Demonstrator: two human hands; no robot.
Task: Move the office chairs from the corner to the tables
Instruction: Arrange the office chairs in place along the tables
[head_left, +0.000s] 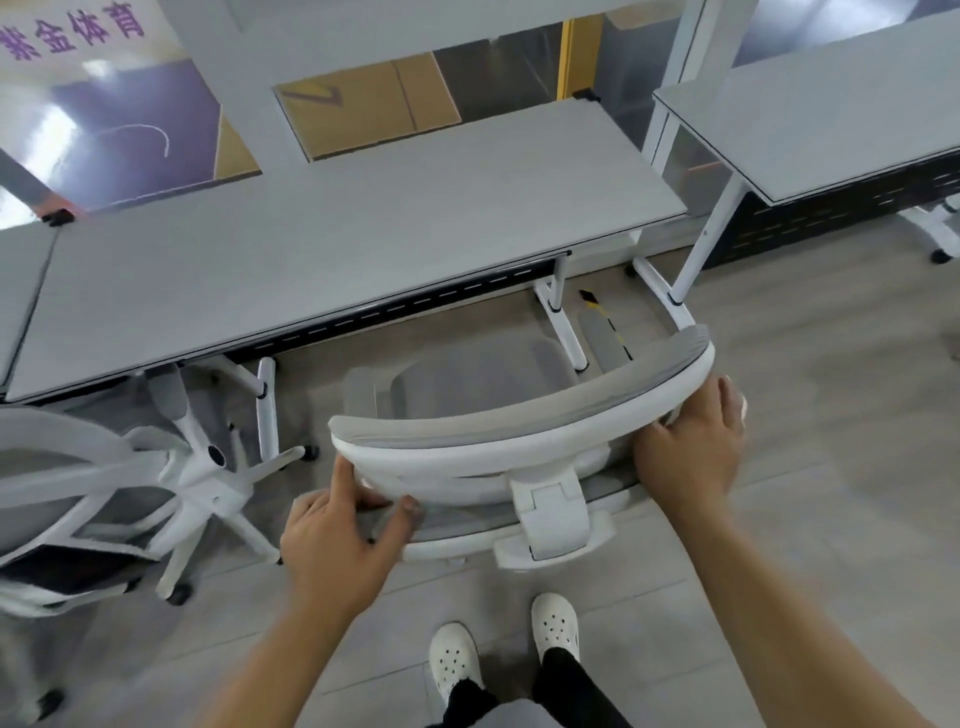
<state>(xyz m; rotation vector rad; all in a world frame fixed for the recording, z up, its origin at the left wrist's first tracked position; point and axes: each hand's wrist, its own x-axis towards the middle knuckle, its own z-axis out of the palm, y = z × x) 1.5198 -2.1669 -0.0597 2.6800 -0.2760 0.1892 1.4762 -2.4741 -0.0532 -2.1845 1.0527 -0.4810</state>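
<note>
between the two hands runs the curved headrest (524, 415) of a white and grey office chair (483, 457), its long axis going from lower left to upper right across the view. the left hand (337, 551) holds the headrest's lower left end, index finger laid up along the white edge and thumb curled round under the frame. the right hand (691, 447) grips the upper right end, fingers wrapped over the far edge and out of sight behind it. below the grip, the white bracket joining headrest to backrest sits about midway between the hands. beyond the grip, the chair's grey seat faces away from the person toward a long grey table (337, 244), so the chair points at the table with its seat front near the table's edge and just beside the table's white right leg. left of the left hand stands a second chair (119, 483) of the same make, its seat partly tucked beneath the tabletop, its white star base showing. right of the right hand and well apart is another grey table (831, 130). under the grip, on the pale wood floor, are two white perforated shoes (498, 649).
</note>
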